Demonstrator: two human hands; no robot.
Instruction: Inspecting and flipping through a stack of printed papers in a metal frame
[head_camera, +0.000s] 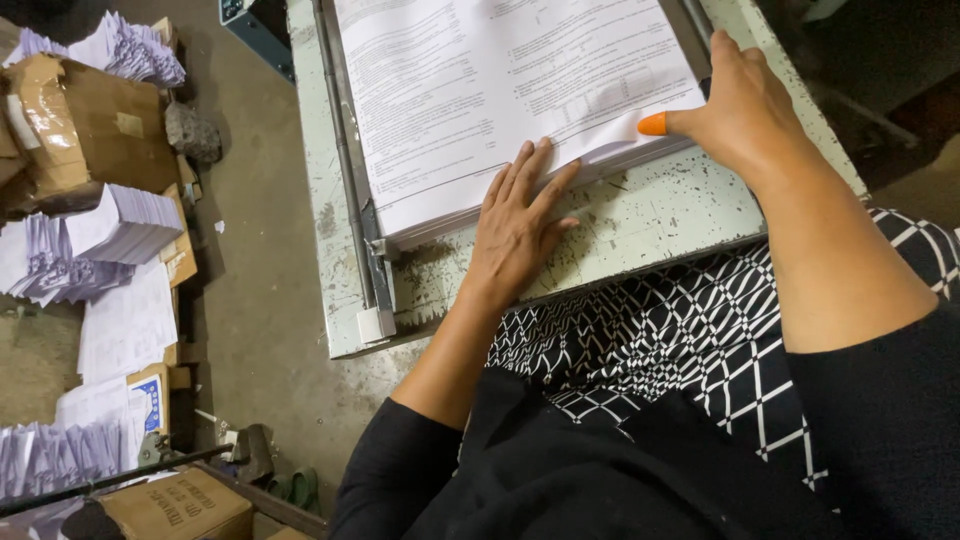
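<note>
A thick stack of large white printed sheets lies on a worn pale-green metal table. My left hand rests flat, fingers spread, on the stack's near edge and the table beside it. My right hand sits at the stack's near right corner. Its thumb, capped with an orange rubber finger cot, presses on the top sheet. Neither hand grips anything.
A metal guide rail with a white end block runs along the table's left side. On the floor at left are piles of folded printed sheets, cardboard boxes and a stone. My lap in patterned cloth is against the table's near edge.
</note>
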